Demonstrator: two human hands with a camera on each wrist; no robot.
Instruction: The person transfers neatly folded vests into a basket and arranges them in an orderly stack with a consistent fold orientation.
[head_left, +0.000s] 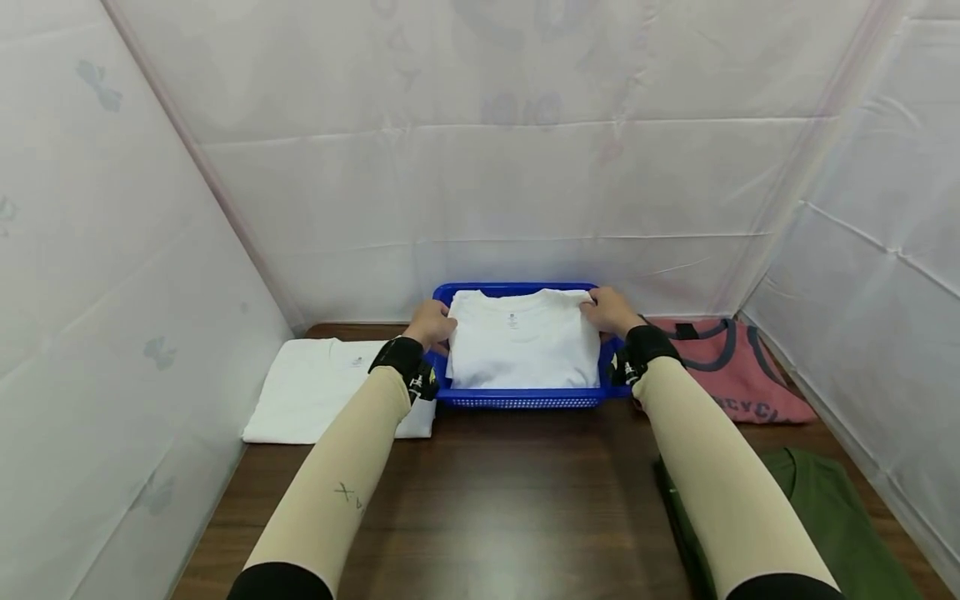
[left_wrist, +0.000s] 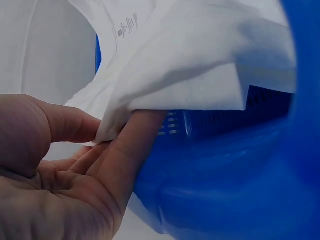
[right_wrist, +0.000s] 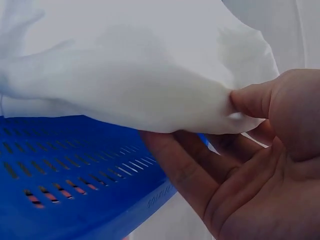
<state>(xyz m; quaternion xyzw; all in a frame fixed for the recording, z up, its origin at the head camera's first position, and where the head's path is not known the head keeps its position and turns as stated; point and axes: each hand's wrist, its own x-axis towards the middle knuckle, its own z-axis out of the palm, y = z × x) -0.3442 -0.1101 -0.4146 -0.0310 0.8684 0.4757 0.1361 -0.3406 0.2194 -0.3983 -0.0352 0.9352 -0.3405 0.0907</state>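
Note:
A folded white T-shirt [head_left: 525, 346] with a small printed neck label lies over the blue plastic basket [head_left: 517, 398], spanning most of its opening. My left hand [head_left: 431, 325] pinches the shirt's left edge, thumb on top and fingers beneath, as the left wrist view shows with the cloth [left_wrist: 185, 80] between them. On the opposite side my right hand [head_left: 611, 312] pinches the right edge the same way. In the right wrist view the shirt [right_wrist: 135, 85] sags slightly above the basket's slotted wall [right_wrist: 75, 170].
Left of the basket lies another folded white T-shirt [head_left: 300, 392], partly behind my left forearm. A folded red shirt [head_left: 750, 375] with dark trim sits at the right, and a green garment [head_left: 832, 517] nearer me. White sheeting [head_left: 525, 192] encloses the brown table [head_left: 517, 500] on three sides.

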